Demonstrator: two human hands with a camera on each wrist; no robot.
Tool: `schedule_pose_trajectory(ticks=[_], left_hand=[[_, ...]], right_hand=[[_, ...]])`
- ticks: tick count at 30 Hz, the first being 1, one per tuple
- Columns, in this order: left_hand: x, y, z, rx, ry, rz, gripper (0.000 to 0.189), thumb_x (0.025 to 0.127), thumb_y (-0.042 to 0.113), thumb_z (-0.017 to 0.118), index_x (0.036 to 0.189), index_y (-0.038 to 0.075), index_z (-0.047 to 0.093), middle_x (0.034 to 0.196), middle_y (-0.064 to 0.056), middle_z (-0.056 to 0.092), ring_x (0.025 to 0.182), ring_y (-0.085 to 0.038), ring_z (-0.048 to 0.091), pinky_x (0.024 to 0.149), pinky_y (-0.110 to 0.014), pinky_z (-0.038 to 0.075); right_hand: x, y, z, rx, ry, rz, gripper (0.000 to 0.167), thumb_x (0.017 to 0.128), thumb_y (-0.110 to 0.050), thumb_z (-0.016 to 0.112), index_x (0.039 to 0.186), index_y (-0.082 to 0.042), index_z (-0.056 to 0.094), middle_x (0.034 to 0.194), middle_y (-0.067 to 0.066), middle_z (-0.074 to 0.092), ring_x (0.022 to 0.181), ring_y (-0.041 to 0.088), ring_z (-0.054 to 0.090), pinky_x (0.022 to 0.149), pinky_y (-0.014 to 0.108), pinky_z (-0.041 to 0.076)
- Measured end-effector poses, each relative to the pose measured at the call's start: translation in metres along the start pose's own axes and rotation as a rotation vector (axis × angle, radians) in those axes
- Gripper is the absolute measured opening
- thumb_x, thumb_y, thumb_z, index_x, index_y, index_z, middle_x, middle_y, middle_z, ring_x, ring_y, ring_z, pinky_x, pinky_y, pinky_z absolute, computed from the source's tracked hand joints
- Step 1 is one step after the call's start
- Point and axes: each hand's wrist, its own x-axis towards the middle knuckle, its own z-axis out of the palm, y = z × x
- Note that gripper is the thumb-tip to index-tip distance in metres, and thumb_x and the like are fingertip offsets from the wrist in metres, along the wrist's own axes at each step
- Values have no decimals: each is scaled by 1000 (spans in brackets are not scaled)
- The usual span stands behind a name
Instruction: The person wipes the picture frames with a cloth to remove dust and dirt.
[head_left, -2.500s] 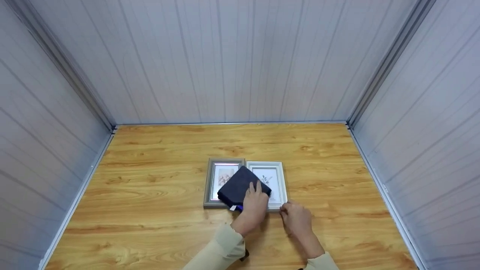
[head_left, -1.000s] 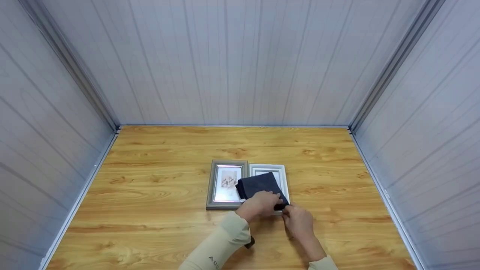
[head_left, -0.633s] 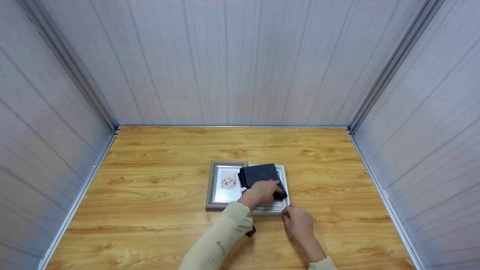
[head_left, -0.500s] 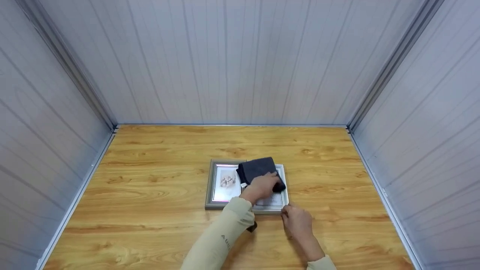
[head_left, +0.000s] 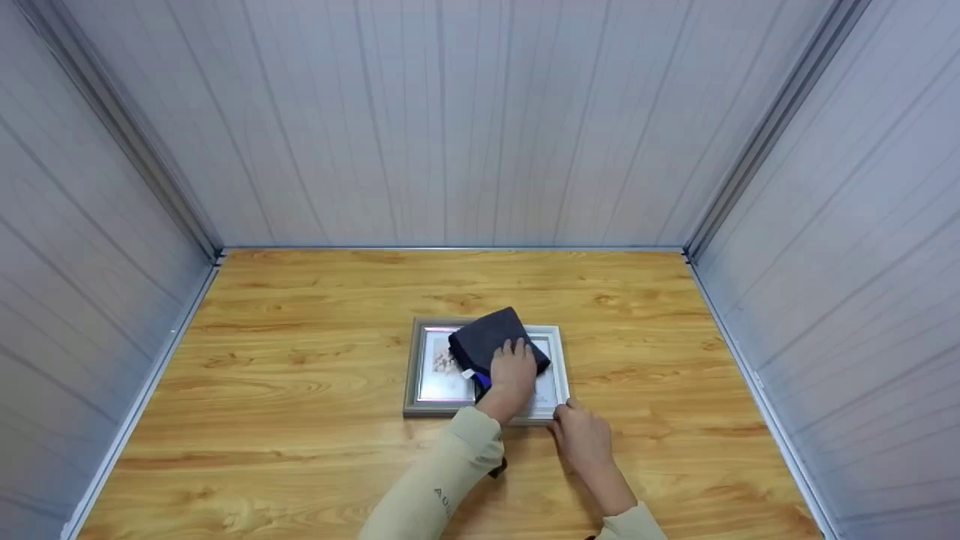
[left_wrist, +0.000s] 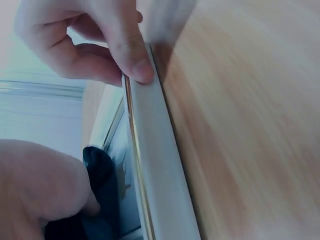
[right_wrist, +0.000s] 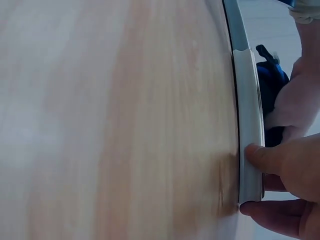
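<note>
My left hand [head_left: 512, 379] holds a folded dark cloth [head_left: 484, 341] against two picture frames lying side by side, its fingertips on top of the cloth; the thumb is hidden in the head view. A white tag and a bit of blue stick out of the cloth's near side. Under it are a grey-brown frame [head_left: 412, 375] with a flower print and, to the right, a white frame [head_left: 564, 367] whose print is mostly covered. With thumb and fingers, my right hand [head_left: 585, 439] pinches the white frame's near right corner, seen closely in the right wrist view [right_wrist: 295, 165].
Both frames lie on a wood-grain tabletop [head_left: 300, 360]. Pale panel walls [head_left: 480, 135] rise at the back and on both sides. A small black object [head_left: 497, 469] shows under the left sleeve.
The cloth moved right and nearer over the white frame, then away from me, and now back left, turning as it went. The right hand has stayed at the white frame's corner.
</note>
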Motion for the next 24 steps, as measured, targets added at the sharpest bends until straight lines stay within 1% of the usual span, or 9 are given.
schedule_pose_trajectory(ticks=[3,6,9,12,15,17,21,24], left_hand=[[-7,-4,-4,18,-18,-19,44,104,28,38,145,13,46,148,-3,43,135,-26,39,104,-41,34],[-19,-7,-14,8,-64,-11,41,102,28,43,138,13,55,141,-3,51,129,-24,44,101,-40,37],[-35,-8,-23,-13,-110,19,34,101,24,47,129,15,63,130,-3,58,121,-22,50,96,-39,40],[-54,-7,-29,-35,-160,60,28,96,23,57,120,15,68,121,-3,63,113,-21,55,93,-38,42],[-72,-6,-31,-53,-190,82,25,88,23,68,111,14,70,113,-3,66,107,-21,58,92,-38,43],[-82,-5,-31,-61,-200,67,27,85,25,71,110,14,71,112,-2,67,107,-21,59,92,-38,44],[-97,-3,-34,-55,-186,-2,29,90,26,66,116,15,70,119,-2,65,114,-21,56,95,-38,42],[-106,-2,-36,-40,-175,-36,29,92,27,63,117,14,70,119,-3,66,114,-22,57,93,-37,43]], right_hand=[[1,-1,-1,-4,-8,17,19,71,-17,86,73,-12,68,72,-1,59,53,25,60,42,39,44],[1,-2,-1,6,1,18,18,72,-17,85,73,-12,68,73,0,60,54,26,60,43,40,45],[0,-2,-1,19,-3,31,18,73,-18,85,74,-12,68,73,0,60,55,26,61,43,40,44],[-2,-1,0,34,-11,48,18,74,-18,84,74,-11,68,73,-1,59,56,26,61,44,39,44],[-3,-1,0,45,-8,55,19,74,-19,84,73,-11,67,72,-1,59,55,25,59,44,38,44],[-3,-1,0,43,-4,52,20,74,-21,85,73,-12,67,72,-1,58,55,25,59,44,38,43],[-3,-3,0,44,-7,49,21,74,-22,85,73,-12,66,72,-1,58,53,22,57,43,36,41],[-4,-4,-1,49,-8,51,21,74,-22,85,73,-13,66,73,-2,58,54,22,57,43,36,40]])
